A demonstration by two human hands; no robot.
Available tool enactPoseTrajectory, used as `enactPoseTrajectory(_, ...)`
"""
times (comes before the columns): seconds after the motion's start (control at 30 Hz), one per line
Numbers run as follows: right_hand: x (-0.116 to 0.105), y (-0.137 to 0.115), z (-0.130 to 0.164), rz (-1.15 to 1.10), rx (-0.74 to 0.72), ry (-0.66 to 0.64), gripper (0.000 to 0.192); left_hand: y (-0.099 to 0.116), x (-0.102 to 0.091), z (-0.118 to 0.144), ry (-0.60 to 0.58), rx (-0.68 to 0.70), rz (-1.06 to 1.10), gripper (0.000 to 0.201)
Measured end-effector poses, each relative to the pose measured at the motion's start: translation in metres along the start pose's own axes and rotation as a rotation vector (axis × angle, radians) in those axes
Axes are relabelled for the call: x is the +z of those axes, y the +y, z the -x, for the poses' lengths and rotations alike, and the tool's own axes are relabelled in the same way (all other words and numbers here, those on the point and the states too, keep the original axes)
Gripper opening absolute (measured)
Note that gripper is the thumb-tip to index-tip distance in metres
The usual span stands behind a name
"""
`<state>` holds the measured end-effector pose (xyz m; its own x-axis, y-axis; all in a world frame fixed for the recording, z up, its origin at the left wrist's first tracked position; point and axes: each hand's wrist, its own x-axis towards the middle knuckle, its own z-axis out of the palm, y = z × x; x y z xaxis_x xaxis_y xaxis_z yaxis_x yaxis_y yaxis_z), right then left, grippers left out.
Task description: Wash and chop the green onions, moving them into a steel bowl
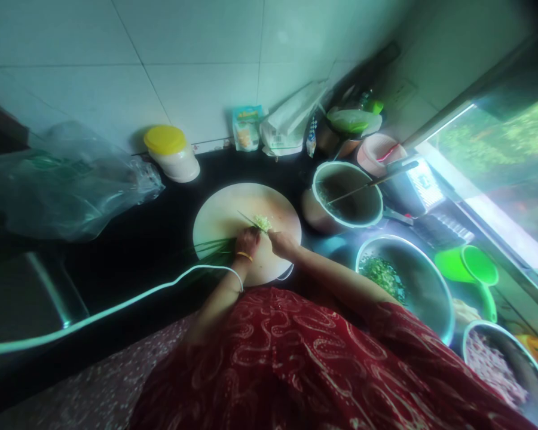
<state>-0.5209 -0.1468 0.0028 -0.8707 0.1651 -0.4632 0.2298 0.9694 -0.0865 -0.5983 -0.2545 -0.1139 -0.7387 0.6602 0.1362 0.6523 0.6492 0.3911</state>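
A round white cutting board (224, 206) lies on the dark counter in front of me. My right hand (283, 245) is closed around the handle of a knife (247, 219), whose blade points to the upper left across the board. Close beside the blade, my left hand (248, 240) is closed on long green stalks (215, 245) that trail off the board's left edge. Just beyond the blade sits a small heap of chopped pale-green pieces (263, 223). The fingertips of my left hand are partly hidden.
To the right stand a pot (314, 209) with a utensil in it, a metal bowl (430, 286) holding chopped greens, and a bowl of pinkish shreds (493, 370). A yellow-lidded jar (173, 155) and plastic bag (80, 185) are at left. A white cable (130, 304) runs to my left wrist.
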Motion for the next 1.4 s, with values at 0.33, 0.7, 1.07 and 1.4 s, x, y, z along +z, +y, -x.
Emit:
enactPoseTrajectory(0.33,0.001,0.000,0.001,-0.029,0.017,-0.006,0.041,-0.003,0.001,0.000,0.023,0.019,-0.034,0.024)
enactPoseTrajectory(0.7,0.001,-0.001,0.001,-0.037,0.005,0.007,0.038,-0.004,0.003,0.000,0.030,-0.020,-0.013,0.024)
enactPoseTrajectory(1.07,0.004,0.002,0.002,-0.068,-0.007,0.020,0.041,0.000,-0.004,0.000,0.007,-0.032,-0.018,0.022)
enactPoseTrajectory(1.4,0.012,-0.003,-0.006,-0.093,0.016,0.053,0.038,-0.011,-0.035,0.008,-0.132,0.139,-0.120,0.028)
